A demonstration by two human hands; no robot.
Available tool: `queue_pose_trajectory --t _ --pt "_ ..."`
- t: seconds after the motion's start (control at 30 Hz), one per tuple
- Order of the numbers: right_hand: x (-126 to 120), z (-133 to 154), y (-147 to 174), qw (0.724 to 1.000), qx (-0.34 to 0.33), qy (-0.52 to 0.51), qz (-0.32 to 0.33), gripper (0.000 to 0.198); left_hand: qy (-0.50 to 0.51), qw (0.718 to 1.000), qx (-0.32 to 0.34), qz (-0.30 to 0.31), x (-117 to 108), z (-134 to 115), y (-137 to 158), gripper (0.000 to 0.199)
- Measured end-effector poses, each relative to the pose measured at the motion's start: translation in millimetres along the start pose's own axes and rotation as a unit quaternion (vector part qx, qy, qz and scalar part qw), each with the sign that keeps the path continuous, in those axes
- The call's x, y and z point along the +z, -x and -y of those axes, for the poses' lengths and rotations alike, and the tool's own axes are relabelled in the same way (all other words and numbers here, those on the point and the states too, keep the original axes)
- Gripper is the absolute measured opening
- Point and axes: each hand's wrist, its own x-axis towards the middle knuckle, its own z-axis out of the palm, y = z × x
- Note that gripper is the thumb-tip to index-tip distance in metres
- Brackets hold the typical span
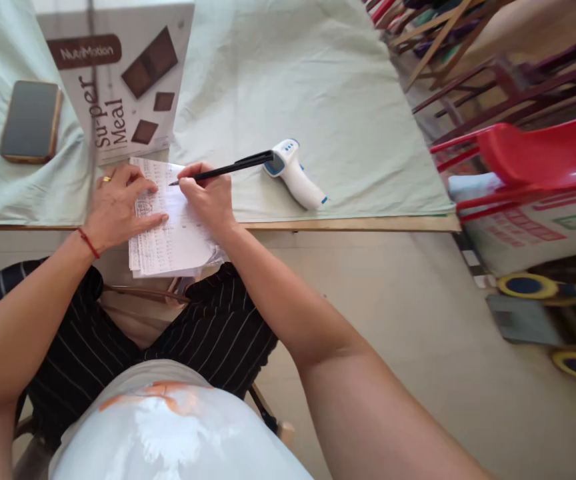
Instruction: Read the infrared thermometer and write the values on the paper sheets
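My right hand [211,197] is closed around a black pen [238,164], its tip close to the upper part of a paper sheet [181,233]. Whether the tip touches the paper, I cannot tell. The sheet lies on a small stack covered with handwriting, which juts past the table's front edge. On the stack's left side my left hand [121,205] lies with fingers apart, pressing the paper down. Just behind it stands a white NutriMotion box [163,73] with brown squares printed on it. A white infrared thermometer [301,180] rests right of my right hand.
A dark smartphone [31,120] lies on the pale green tablecloth [288,80] at the left. Beyond the table's right edge are a red chair [548,157], a printed bag [543,230] and yellow-rimmed round objects [528,285] on the floor.
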Motion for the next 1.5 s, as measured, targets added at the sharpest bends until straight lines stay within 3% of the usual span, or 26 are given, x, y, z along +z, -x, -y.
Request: queue_pose_trajectory --t 0.2,0.33,0.53,0.83,1.27,1.5 --pt "-2.6 -3.0 -2.0 0.999 0.015 -0.038 -0.004 0.004 -0.015 0.999 0.044 -0.001 -3.4 -4.4 -22.0 0.025" --pt "-8.8 -3.6 4.3 0.999 0.008 -0.034 -0.019 0.005 0.036 0.999 0.024 0.006 -0.6 -2.2 -28.3 0.024" --pt "-16.9 1.1 13.6 0.999 -0.007 0.048 0.009 0.005 0.032 0.999 0.017 -0.013 0.0 -11.2 -16.1 0.017" --pt "-22.4 28.8 25.3 0.997 -0.057 0.061 0.003 0.011 0.01 0.999 0.027 -0.033 -3.4 -18.2 -0.3 0.016" --pt "-14.1 16.4 19.9 0.993 -0.09 0.079 -0.015 0.016 0.019 0.998 0.051 -0.022 -4.7 -11.8 2.2 0.013" --pt "-11.5 12.9 19.3 0.992 -0.09 0.084 0.013 0.017 0.021 0.996 0.074 -0.034 -4.3 -11.6 1.4 0.015"
